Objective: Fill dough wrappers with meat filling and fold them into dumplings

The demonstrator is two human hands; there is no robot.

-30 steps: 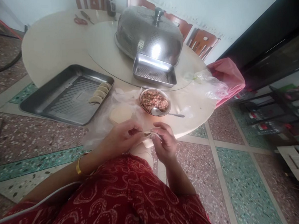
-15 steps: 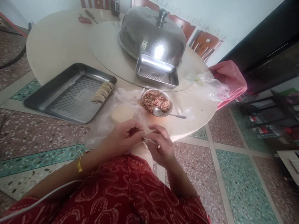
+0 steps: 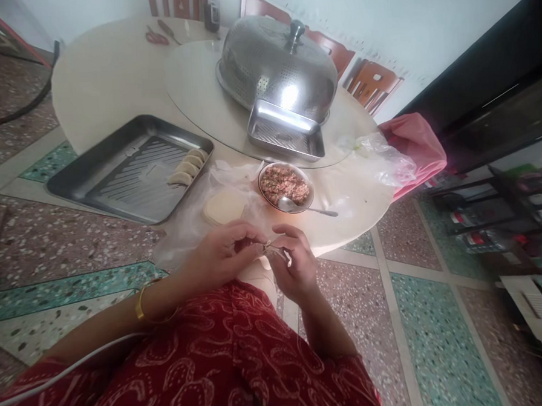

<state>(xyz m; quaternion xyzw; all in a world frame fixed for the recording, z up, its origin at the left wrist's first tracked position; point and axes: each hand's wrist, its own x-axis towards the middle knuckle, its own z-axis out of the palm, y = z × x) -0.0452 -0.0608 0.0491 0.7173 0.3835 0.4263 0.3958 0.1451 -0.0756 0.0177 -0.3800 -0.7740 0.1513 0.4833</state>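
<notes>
My left hand point(image 3: 221, 254) and my right hand point(image 3: 292, 265) meet at the near edge of the round table point(image 3: 110, 84), both pinching one small dumpling point(image 3: 268, 248) between their fingertips. Just beyond them lies a stack of round dough wrappers point(image 3: 223, 206) on clear plastic. Right of the stack stands a metal bowl of minced filling point(image 3: 286, 186) with a spoon point(image 3: 301, 207) resting in it. A steel tray point(image 3: 128, 171) to the left carries three folded dumplings point(image 3: 186, 168) along its right side.
A perforated steel dome cover point(image 3: 275, 66) sits on the turntable point(image 3: 197, 92), with a small steel pan point(image 3: 285, 131) leaning in front of it. A clear plastic bag point(image 3: 377, 155) and a pink bag point(image 3: 416, 147) lie at the table's right edge. Scissors point(image 3: 155, 36) rest at the far side.
My fingers have worked along the dumpling's edge and closed in on it. The view has drifted slightly, so the table things sit a little further right.
</notes>
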